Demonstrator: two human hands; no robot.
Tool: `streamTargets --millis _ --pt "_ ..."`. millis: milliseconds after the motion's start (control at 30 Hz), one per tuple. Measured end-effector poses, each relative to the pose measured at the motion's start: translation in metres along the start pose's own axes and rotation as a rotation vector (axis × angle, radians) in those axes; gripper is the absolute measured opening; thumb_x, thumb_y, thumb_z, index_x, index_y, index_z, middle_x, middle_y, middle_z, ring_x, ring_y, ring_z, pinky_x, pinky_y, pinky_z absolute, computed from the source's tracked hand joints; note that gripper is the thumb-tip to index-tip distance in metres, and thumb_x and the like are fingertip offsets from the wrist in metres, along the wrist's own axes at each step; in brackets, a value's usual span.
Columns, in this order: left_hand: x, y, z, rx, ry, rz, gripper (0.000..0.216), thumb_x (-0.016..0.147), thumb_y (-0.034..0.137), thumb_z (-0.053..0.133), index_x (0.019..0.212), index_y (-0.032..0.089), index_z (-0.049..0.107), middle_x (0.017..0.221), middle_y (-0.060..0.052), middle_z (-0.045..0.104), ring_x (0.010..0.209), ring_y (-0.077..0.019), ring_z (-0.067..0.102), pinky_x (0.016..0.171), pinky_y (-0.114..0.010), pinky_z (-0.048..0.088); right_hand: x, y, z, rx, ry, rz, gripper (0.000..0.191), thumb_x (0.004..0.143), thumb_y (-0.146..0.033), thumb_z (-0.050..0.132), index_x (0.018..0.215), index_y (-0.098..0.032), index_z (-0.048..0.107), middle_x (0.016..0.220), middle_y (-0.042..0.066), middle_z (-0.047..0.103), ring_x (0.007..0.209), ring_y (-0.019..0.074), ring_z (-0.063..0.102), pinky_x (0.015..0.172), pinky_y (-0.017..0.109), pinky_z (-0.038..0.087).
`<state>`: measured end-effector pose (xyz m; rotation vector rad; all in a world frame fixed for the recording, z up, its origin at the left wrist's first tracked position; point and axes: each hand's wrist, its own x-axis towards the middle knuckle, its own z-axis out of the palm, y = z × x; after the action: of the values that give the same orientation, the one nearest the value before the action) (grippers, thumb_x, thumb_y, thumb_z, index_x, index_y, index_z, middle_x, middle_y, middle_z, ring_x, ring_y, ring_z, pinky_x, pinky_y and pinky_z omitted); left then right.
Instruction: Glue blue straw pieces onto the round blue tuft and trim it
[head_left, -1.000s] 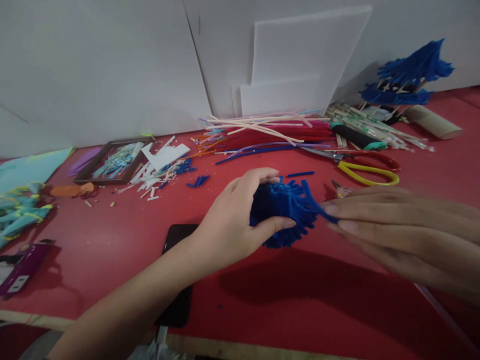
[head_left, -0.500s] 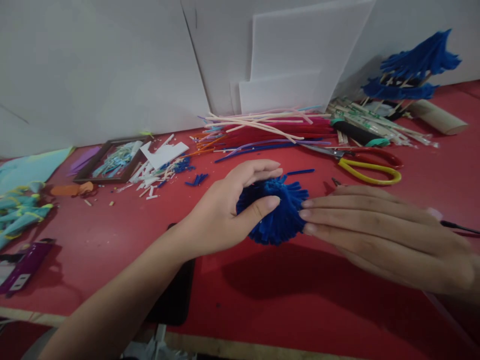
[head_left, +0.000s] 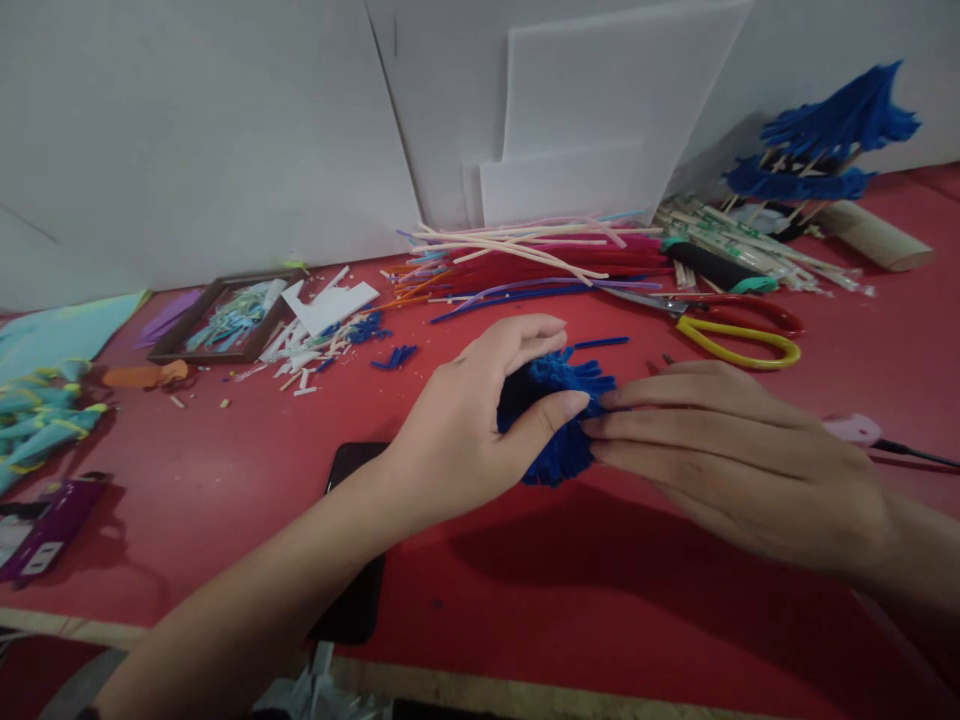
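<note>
A round, fringed piece of blue pipe cleaners (head_left: 559, 463) is held above the red table between both hands. My left hand (head_left: 465, 430) curves around its left side, with the thumb across the front and the fingers behind the top. At the right edge, the fingertips of my right hand (head_left: 757, 460) press together on the blue strands; the right thumb is hidden. Just behind the piece lies a short blue pipe cleaner (head_left: 601, 342).
Behind lie a heap of colored pipe cleaners (head_left: 540, 265) and scissors (head_left: 739, 345) with red and yellow handles. A tiered blue model (head_left: 836, 125) stands at the back right. A black phone (head_left: 356, 605) is under my left forearm. Paper scraps (head_left: 334, 308) and a brown frame (head_left: 217, 355) are left.
My left hand has shifted slightly right and covers more of the blue piece. My right hand has moved a little left, its fingertips further over the fringe.
</note>
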<state>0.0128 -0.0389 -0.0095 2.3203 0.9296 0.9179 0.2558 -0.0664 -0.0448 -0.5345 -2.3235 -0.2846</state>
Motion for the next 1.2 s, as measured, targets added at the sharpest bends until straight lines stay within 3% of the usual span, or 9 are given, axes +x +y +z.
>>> streamTargets --millis 167,333,600,1000,1200 --pt "0.000 0.004 0.008 0.036 0.072 -0.021 0.034 0.097 0.029 0.068 0.126 0.019 0.054 0.132 -0.010 0.074 0.125 -0.0247 0.072 0.105 -0.033 0.061 -0.001 0.000 0.001 -0.002 -0.001 0.022 0.018 0.096 -0.011 0.063 0.108 -0.021 0.071 0.101 0.002 0.082 0.108 0.0192 0.074 0.091 0.036 0.063" --pt "0.001 0.007 0.010 0.063 0.093 -0.044 0.032 0.096 0.023 0.067 0.124 0.019 0.054 0.130 -0.008 0.075 0.122 -0.0218 0.074 0.101 -0.029 0.060 -0.008 0.000 0.013 0.012 0.088 0.053 0.019 0.095 -0.012 0.066 0.107 -0.025 0.073 0.104 0.001 0.081 0.111 0.0193 0.072 0.094 0.039 0.061" --pt "0.003 0.009 0.009 0.047 0.083 -0.067 0.029 0.095 0.020 0.065 0.122 0.020 0.055 0.127 -0.006 0.077 0.119 -0.0197 0.075 0.098 -0.025 0.060 0.000 0.000 0.007 -0.003 0.056 0.032 0.010 0.093 -0.017 0.070 0.101 -0.023 0.072 0.097 -0.001 0.081 0.103 0.0172 0.072 0.090 0.034 0.062" --pt "0.001 0.003 0.011 0.098 0.097 -0.040 0.022 0.096 0.026 0.064 0.117 0.020 0.063 0.116 -0.005 0.079 0.111 -0.0224 0.076 0.097 -0.034 0.060 -0.006 0.004 0.008 -0.019 0.042 0.000 0.011 0.095 -0.017 0.070 0.104 -0.022 0.071 0.095 -0.001 0.081 0.106 0.0150 0.070 0.097 0.034 0.057" --pt "0.001 0.004 0.011 0.106 0.100 -0.027 0.021 0.097 0.026 0.063 0.117 0.018 0.064 0.116 -0.006 0.079 0.109 -0.0231 0.076 0.095 -0.035 0.061 0.000 0.008 0.007 0.009 0.049 0.022 0.012 0.095 -0.015 0.068 0.102 -0.023 0.072 0.094 0.001 0.079 0.107 0.0141 0.068 0.093 0.031 0.058"
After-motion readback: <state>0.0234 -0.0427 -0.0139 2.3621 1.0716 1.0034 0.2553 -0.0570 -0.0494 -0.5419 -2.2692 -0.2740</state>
